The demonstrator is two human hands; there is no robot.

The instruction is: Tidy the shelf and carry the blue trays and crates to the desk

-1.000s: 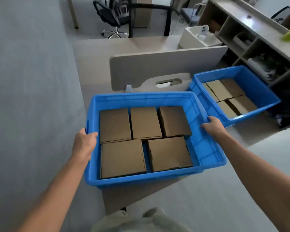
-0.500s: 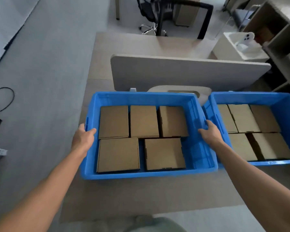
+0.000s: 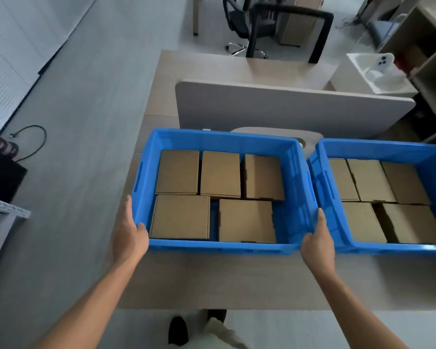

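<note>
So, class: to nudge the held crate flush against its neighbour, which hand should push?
Left, probably. The left hand is on the crate's outer side; the right hand sits between it and the second crate.

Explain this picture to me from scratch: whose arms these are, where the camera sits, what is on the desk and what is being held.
There is no machine here. The two bare arms belong to a person, and the single picture comes from a wide-angle camera worn on that person's head, looking forward and down, so the edges bend a little. The left hand and the right hand each grip a near corner of the left blue crate, which sits on the wooden desk. Inside it lie five closed cardboard boxes, three at the back and two at the front. Right beside it stands a second blue crate, also holding cardboard boxes; its right part is cut off by the frame. Behind both crates rises a grey desk divider. Whether the two crates touch is hard to tell.
</note>
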